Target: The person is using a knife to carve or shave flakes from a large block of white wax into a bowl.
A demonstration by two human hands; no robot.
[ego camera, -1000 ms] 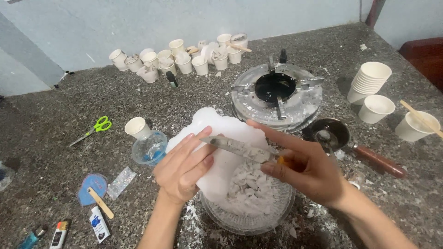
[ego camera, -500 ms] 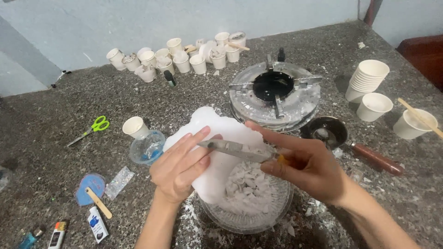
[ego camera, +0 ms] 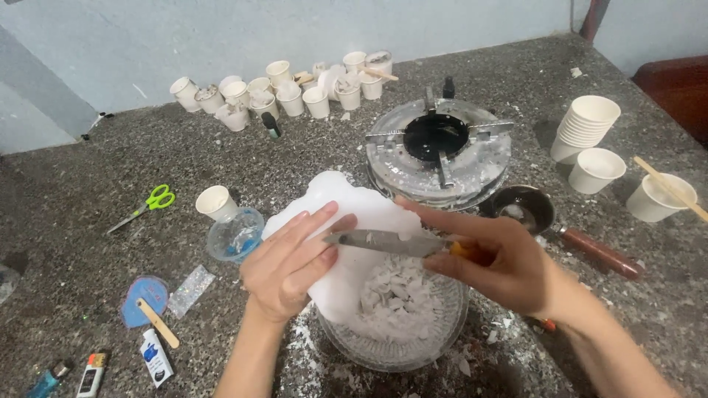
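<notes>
My left hand (ego camera: 289, 264) holds a big white waxy block (ego camera: 345, 214) over a clear glass bowl (ego camera: 435, 335) that is filled with white shavings (ego camera: 389, 298). My right hand (ego camera: 495, 259) grips a knife (ego camera: 383, 241) with an orange handle. Its blade lies flat across the block, with the tip near my left fingertips. The lower part of the block is hidden behind my left hand.
A round gas burner (ego camera: 439, 147) stands behind the bowl. A small pan with a wooden handle (ego camera: 547, 220) and stacked paper cups (ego camera: 582, 127) are at the right. Several cups (ego camera: 291, 92) line the back. Green scissors (ego camera: 144, 206), a plastic cup (ego camera: 234, 234) and lighters (ego camera: 92, 372) lie left.
The knife blade has shifted slightly along the block while both hands stay over the bowl. Otherwise only the view has shifted a little.
</notes>
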